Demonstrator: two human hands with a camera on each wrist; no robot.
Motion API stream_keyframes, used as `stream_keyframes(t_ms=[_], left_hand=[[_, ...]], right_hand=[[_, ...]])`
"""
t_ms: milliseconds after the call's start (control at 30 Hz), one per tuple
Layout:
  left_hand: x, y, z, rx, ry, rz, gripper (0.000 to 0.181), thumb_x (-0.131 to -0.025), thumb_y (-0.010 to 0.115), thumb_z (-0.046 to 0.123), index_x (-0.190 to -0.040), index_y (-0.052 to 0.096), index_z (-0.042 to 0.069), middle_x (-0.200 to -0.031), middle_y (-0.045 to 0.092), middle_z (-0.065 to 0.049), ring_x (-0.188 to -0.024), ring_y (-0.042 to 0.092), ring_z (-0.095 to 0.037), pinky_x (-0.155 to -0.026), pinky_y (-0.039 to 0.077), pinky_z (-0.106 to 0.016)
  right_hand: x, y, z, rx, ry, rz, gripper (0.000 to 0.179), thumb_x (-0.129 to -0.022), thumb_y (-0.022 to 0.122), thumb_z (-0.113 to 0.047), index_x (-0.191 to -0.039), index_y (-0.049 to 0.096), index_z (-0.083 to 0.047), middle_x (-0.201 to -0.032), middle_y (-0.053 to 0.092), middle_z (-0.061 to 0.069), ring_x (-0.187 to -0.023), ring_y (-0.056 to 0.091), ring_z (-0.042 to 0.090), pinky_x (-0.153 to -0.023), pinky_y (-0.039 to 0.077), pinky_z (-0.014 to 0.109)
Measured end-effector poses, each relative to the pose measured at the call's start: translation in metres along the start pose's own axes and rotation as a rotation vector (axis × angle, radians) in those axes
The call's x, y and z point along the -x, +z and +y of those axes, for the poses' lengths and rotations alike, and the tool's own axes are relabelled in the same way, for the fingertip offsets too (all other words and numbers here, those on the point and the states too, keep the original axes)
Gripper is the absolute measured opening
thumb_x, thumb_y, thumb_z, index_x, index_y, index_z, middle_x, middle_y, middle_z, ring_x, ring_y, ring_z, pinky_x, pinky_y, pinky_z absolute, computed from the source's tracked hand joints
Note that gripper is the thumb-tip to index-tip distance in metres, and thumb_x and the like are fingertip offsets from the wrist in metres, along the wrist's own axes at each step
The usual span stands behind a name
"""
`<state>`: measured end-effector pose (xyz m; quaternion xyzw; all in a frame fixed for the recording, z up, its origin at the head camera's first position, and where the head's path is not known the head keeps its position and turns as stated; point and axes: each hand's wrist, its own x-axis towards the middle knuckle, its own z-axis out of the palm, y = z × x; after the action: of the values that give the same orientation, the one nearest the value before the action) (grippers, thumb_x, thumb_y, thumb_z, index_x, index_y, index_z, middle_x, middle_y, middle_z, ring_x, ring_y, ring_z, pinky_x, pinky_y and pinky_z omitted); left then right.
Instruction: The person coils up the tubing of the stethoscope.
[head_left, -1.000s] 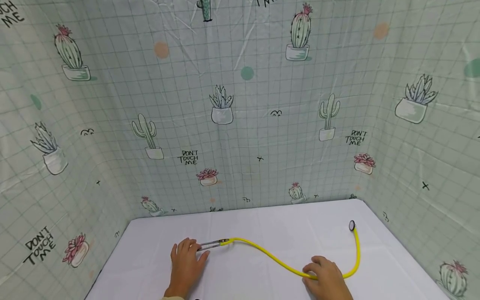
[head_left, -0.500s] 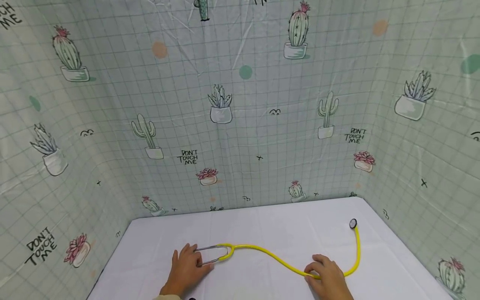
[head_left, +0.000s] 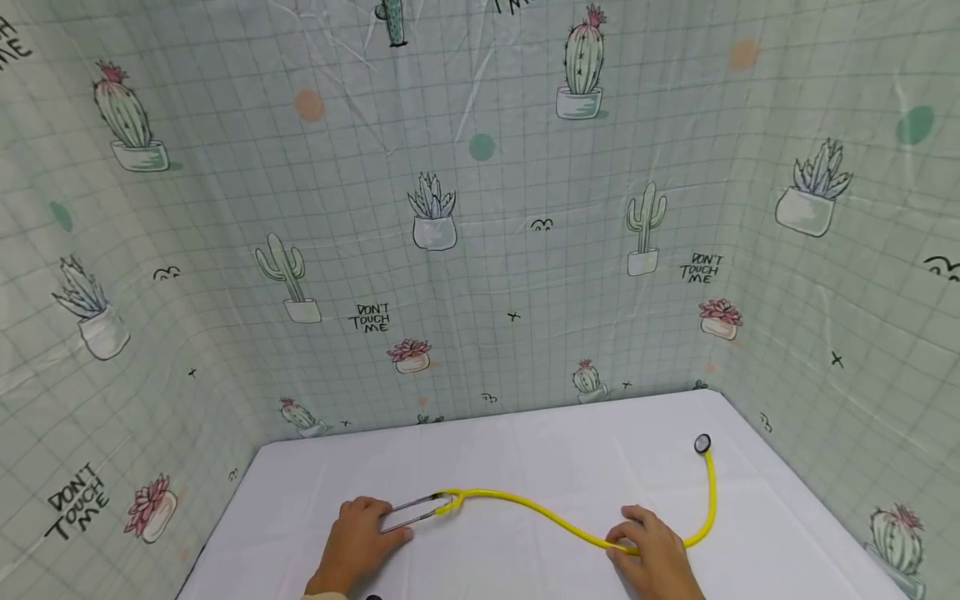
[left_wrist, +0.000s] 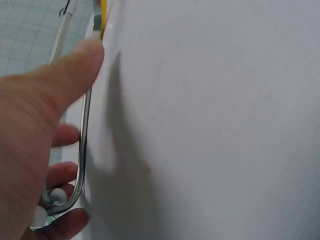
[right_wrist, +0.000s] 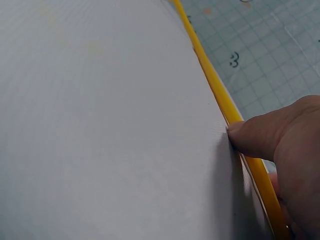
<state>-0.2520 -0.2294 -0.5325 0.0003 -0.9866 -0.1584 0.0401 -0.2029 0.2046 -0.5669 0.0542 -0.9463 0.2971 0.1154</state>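
"Fingers (left_wrist: 62, 172) first: what do you see on your side?"

"On the left hand (head_left: 352, 542) they're curled behind the steel ear tubes (head_left: 412, 503), close to the white eartips (left_wrist: 59, 196), with the thumb (left_wrist: 82, 65) laid across the front, nearer the yellow end. I read that as a hold, though how firm I can't tell from this distance."

"And the right hand (head_left: 652, 550)?"

"It's pinching the yellow tubing (head_left: 525, 502) partway along, thumb on the near side, at least one finger behind. So both hands have the same stethoscope, one at the ear end, one on the tube."

"Where does the rest of it lie?"

"The fork is just beyond the left fingertips. From there the tubing curves across the white table (head_left: 570, 450), passes through the right hand's pinch and bends away to the chest piece (head_left: 702, 443), which sits near the far right corner, untouched and well apart from either hand. Whether the ear tubes touch the table, I can't make out."

"Which step would you call this?"

"My judgement: handling the ear end while the right hand steadies the tube. The next move calls for care with both holds together, since a tug or twist at the left could travel down the tubing and shift the chest piece."
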Motion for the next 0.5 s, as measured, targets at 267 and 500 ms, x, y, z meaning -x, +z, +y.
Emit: stream_keyframes(t_ms=[267, 500], left_hand=[[0.001, -0.010, -0.010, 0.099, -0.071, 0.017, 0.026, -0.081, 0.082, 0.022, -0.094, 0.073, 0.000, -0.086, 0.057, -0.007, -0.082, 0.055, -0.024, -0.073, 0.052, -0.044], [0.003, -0.016, -0.017, 0.478, -0.201, 0.010, 0.014, -0.087, 0.073, 0.016, -0.092, 0.072, 0.003, -0.079, 0.063, -0.004, -0.072, 0.055, -0.019, -0.061, 0.046, -0.033]], right_hand=[[0.002, 0.001, -0.001, 0.003, -0.010, 0.020, 0.023, -0.077, 0.085, -0.018, -0.080, 0.068, -0.032, -0.122, 0.063, 0.013, -0.115, 0.059, 0.038, -0.093, 0.046, 0.061], [0.004, 0.001, -0.002, -0.001, -0.006, 0.016, 0.021, -0.078, 0.085, -0.019, -0.080, 0.068, -0.032, -0.123, 0.063, 0.013, -0.116, 0.058, 0.039, -0.093, 0.046, 0.062]])
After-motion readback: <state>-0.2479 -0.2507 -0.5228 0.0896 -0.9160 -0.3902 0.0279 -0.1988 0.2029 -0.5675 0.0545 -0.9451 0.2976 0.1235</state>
